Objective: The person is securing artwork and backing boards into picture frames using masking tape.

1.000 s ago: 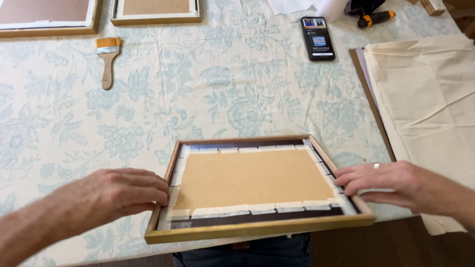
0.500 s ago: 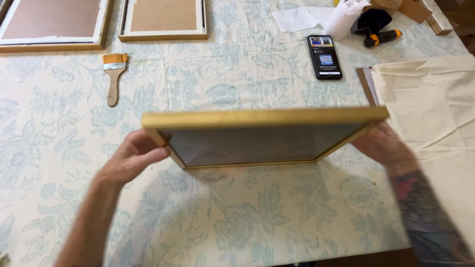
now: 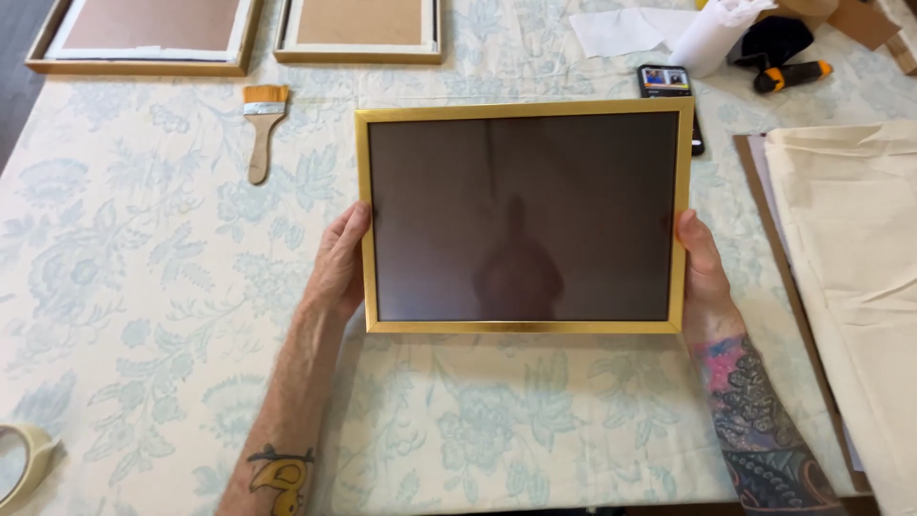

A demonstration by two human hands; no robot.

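holding the gold picture frame (image 3: 523, 218) between both hands, i see it lifted above the tabletop (image 3: 143, 287) with its glass front turned up toward my camera, dark and reflective. the frame sits dead centre between the hands, so neither is nearer: my left hand (image 3: 339, 263) clasps the lower part of the left edge, thumb along the gilt moulding and the fingers hidden behind it, and my right hand (image 3: 702, 272) clasps the lower part of the right edge the same way. both are closed on the frame, not spread. the frame's long axis runs left to right, straight across from one hand to the other; its short axis runs away from me, the top edge pointing toward the far side of the tabletop. it looks level, not skewed. beyond its top-right corner a phone (image 3: 666, 81) lies partly hidden, a paintbrush (image 3: 261, 129) lies well off to the far left, and pale cloth (image 3: 850, 277) lies just beside the right hand.
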